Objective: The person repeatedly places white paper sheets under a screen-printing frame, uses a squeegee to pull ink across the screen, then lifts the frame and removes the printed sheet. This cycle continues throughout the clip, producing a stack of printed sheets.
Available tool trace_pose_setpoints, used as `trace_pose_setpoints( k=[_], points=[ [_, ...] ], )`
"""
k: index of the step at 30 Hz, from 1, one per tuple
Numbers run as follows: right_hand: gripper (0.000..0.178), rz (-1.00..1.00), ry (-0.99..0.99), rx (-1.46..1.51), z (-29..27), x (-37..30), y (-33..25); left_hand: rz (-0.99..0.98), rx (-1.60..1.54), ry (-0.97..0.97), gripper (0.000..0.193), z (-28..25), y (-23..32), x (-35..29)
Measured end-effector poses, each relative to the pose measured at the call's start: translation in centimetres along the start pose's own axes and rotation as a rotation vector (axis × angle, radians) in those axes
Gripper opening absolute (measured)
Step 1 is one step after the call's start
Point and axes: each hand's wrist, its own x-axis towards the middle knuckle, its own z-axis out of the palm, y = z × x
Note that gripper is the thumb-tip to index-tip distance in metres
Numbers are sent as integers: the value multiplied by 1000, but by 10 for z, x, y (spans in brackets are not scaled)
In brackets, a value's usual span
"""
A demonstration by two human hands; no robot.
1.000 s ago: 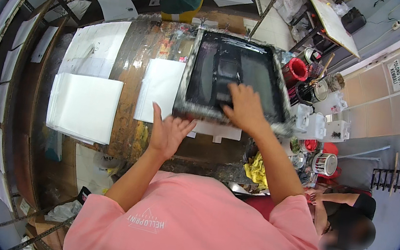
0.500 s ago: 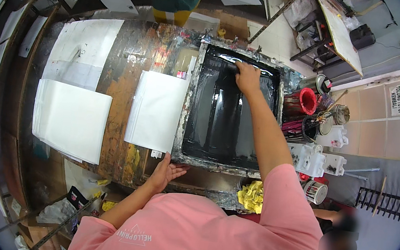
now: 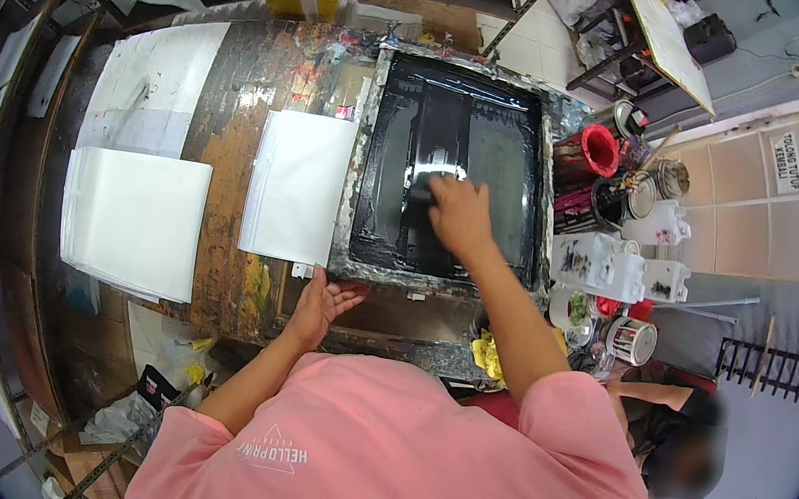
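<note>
A screen-printing frame (image 3: 351, 178) with ink-crusted edges lies on the worktable, its mesh coated in glossy black ink. Over the middle of the mesh, my right hand (image 3: 461, 219) is closed on a dark squeegee, mostly hidden by the fingers and the black ink. A shiny wet band runs up the mesh from there. At the frame's near left corner my left hand (image 3: 319, 308) is open, palm turned up, with its fingertips close to the frame's lower edge. A stack of white paper (image 3: 295, 185) lies against the frame's left side.
Another white paper stack (image 3: 132, 224) lies farther left on the stained wooden table (image 3: 236, 152). Ink tubs, including a red one (image 3: 589, 151), and white containers (image 3: 599, 264) crowd the right side. A yellow crumpled cloth (image 3: 487, 354) is near my right arm. Other people are beyond the table and at lower right.
My right hand has come from the far end of the mesh toward me, to its middle. The left hand stays at the near corner. The whole view has shifted slightly.
</note>
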Motion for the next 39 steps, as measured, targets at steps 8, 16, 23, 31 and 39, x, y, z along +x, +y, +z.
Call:
trace_pose_setpoints(
  k=[8, 16, 23, 31, 39],
  points=[
    [44, 69, -140, 23, -7, -101, -49, -106, -26, 107, 110, 2, -1, 10],
    [47, 69, -62, -12, 40, -118, -52, -230, -98, 148, 117, -18, -21, 31],
    [39, 61, 112, -68, 65, -12, -5, -305, -137, 107, 111, -30, -22, 32],
    [39, 49, 32, -103, 52, 80, 46, -331, -146, 73, 117, -20, -5, 25],
    [46, 3, -132, -58, -25, -68, -39, -140, -66, 29, 119, 3, 8, 2]
  ],
)
